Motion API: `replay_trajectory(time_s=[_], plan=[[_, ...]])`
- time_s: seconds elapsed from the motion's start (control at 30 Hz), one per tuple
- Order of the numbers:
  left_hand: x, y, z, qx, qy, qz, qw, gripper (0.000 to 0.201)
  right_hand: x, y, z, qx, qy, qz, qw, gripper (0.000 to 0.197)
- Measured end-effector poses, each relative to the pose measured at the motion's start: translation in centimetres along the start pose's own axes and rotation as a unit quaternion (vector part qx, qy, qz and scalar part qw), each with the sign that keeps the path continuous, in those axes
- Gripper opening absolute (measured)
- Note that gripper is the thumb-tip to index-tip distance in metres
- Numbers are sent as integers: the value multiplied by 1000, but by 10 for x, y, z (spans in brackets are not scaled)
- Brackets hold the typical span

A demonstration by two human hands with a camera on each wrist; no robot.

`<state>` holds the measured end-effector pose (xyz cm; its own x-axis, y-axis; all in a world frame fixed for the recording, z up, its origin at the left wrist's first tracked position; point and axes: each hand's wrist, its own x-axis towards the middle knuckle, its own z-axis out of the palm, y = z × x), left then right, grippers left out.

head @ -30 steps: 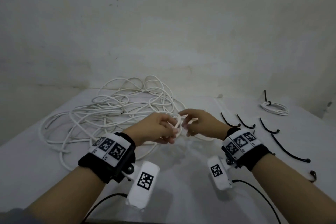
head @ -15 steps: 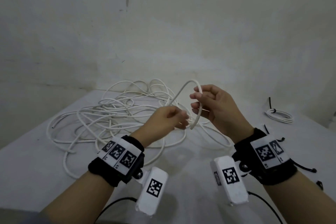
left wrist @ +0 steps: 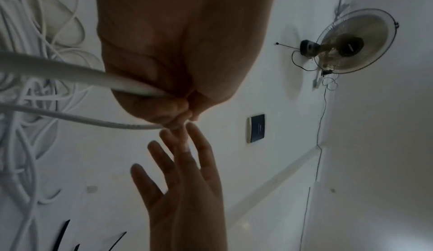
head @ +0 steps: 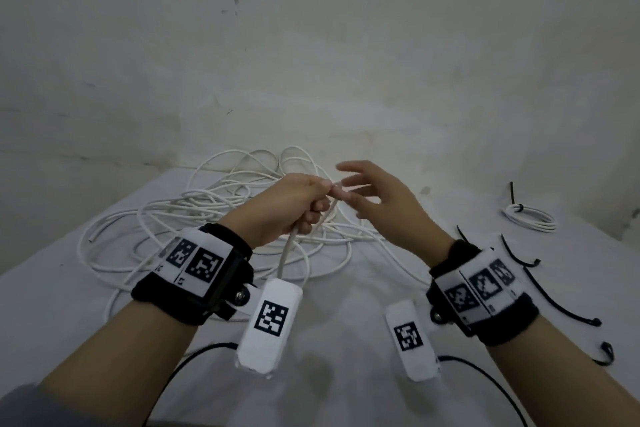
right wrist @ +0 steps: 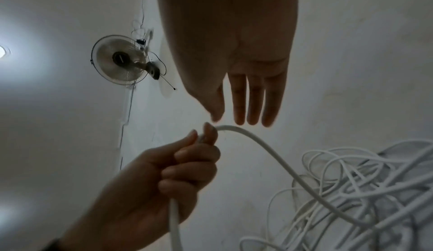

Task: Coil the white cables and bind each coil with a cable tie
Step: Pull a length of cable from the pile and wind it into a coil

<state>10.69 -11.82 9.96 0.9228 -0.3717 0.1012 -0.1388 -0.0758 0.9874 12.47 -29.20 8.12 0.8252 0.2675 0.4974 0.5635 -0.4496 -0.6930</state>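
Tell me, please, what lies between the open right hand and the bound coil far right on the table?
In the head view, only bare white table separates the right hand from the bound coil; the black cable ties lie nearer.

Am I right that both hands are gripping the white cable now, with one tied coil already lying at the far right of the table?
Not quite. Only the left hand has a grip on the white round cable. The right hand is open with straight fingers just short of it, as the right wrist view shows. The rest holds: one tied white coil lies at the far right of the white table.
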Motion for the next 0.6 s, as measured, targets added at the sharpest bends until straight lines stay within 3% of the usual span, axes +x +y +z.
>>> replay_trajectory(time_s=[0.07, 0.13, 0.23, 0.37, 0.43, 0.6], plan=[[-1, 0, -2, 17, -11, 11, 1000, 32, 10, 7, 9, -46, -33, -31, 998, 13], [-1, -2, -5, 19, -1, 20, 1000, 34, 21, 11, 16, -40, -17, -30, 999, 10], [1, -2, -15, -11, 31, 37, 999, 37, 39, 9, 18, 46, 33, 7, 998, 19], [1, 5, -32, -57, 52, 87, 993, 39, 55, -8, 14, 181, 97, 7, 979, 15], [1, 8, -39, -101, 64, 110, 987, 40, 55, -10, 19, 187, 85, -9, 979, 13], [9, 1, -53, -264, 91, 129, 951, 43, 38, 21, 48, 178, -28, 28, 983, 14]])
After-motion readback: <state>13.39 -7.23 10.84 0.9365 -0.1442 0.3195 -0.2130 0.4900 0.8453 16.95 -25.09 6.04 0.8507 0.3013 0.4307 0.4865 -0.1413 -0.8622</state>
